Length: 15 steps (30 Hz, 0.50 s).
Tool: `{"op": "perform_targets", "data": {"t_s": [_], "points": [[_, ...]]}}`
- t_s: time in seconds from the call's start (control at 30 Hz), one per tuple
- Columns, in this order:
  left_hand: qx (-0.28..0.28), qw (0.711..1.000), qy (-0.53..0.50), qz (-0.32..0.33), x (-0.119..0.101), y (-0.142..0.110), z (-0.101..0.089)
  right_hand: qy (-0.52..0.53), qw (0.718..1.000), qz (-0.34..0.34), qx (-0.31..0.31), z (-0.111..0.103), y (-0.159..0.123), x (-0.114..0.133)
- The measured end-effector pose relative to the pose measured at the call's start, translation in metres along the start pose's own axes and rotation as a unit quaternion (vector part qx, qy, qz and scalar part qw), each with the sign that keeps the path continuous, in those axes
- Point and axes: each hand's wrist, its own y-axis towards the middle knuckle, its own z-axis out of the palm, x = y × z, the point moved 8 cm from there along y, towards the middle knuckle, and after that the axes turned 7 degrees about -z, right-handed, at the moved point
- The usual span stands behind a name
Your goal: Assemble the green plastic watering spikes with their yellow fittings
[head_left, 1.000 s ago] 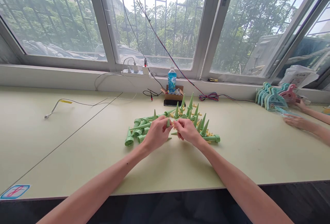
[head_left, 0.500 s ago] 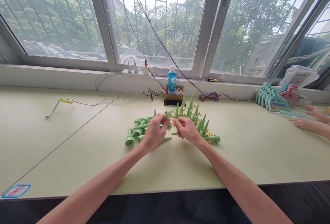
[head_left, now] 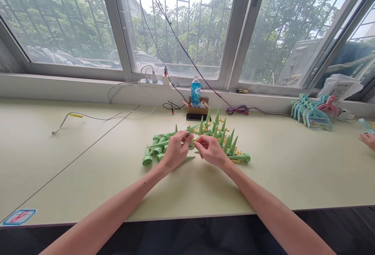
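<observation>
My left hand point(head_left: 177, 146) is closed on a green plastic watering spike point(head_left: 190, 130), held point up with its wide end below. Close against it, my right hand point(head_left: 210, 150) pinches a small part at the spike's side; the fingertips mostly hide it, and a bit of yellow shows there. To the left lie several loose green spikes point(head_left: 147, 157) on their sides. Behind and right of my right hand, more green spikes point(head_left: 233, 145) stand upright among small yellow valve pieces point(head_left: 238, 151). One green spike point(head_left: 241, 157) lies flat at the right end of the pile.
At the back, a blue bottle point(head_left: 195, 92) stands by a small cardboard box point(head_left: 198, 110) and a black phone-like slab point(head_left: 198, 117). Cables point(head_left: 238, 110) lie along the wall. To the right are teal and pink clip-like items point(head_left: 316, 116) and another person's hand point(head_left: 367, 139).
My right hand has moved left, up to the spike in my left hand. The other person's hands have drawn back to the right edge, with a light blue item lifted there.
</observation>
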Motion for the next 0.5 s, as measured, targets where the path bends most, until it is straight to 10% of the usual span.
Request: {"op": "perform_targets", "data": {"t_s": [0.5], "points": [[-0.011,0.999,0.022,0.022,0.001,0.001,0.000,-0.109,0.988,-0.109,0.000,0.005,-0.004,0.014]]}}
